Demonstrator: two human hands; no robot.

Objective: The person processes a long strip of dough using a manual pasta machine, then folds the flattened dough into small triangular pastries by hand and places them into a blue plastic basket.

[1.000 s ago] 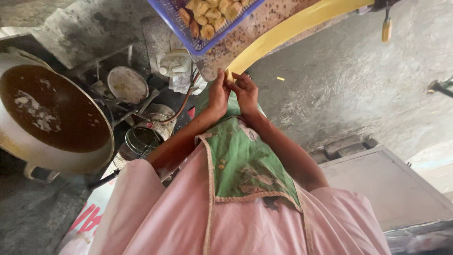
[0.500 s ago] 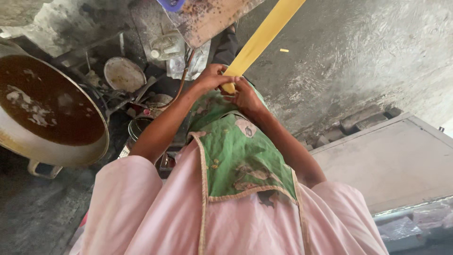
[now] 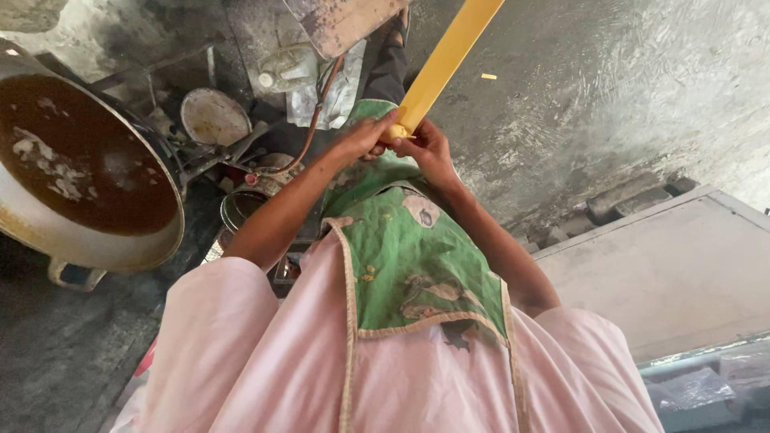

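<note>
Both hands meeting in front of the chest, above a green apron (image 3: 417, 256) worn over a pink garment (image 3: 265, 361). Left hand (image 3: 362, 138) and right hand (image 3: 427, 148) clenched around the lower end of a long flat yellow strip (image 3: 443, 60), fingers wrapped at its rounded tip. Strip rising steeply from the hands up and to the right, out past the top edge.

Compared with a second ago: strip then curving in a low arc toward the upper right, now straighter and more upright. Blue basket of fried pieces, at the top edge then, out of view now. Hands closer to the middle of the frame than before, grip on the strip's end unchanged.

To the left, a large wide pan (image 3: 120, 240) holding dark brown liquid (image 3: 72, 160) with pale foam floating on it, well apart from the hands. Between pan and hands, a round metal lid (image 3: 212, 116), a plastic jug (image 3: 285, 68) and a reddish hose (image 3: 317, 112). Wet grey concrete floor (image 3: 609, 96) to the right, with a pale slab (image 3: 666, 265) at the lower right.
</note>
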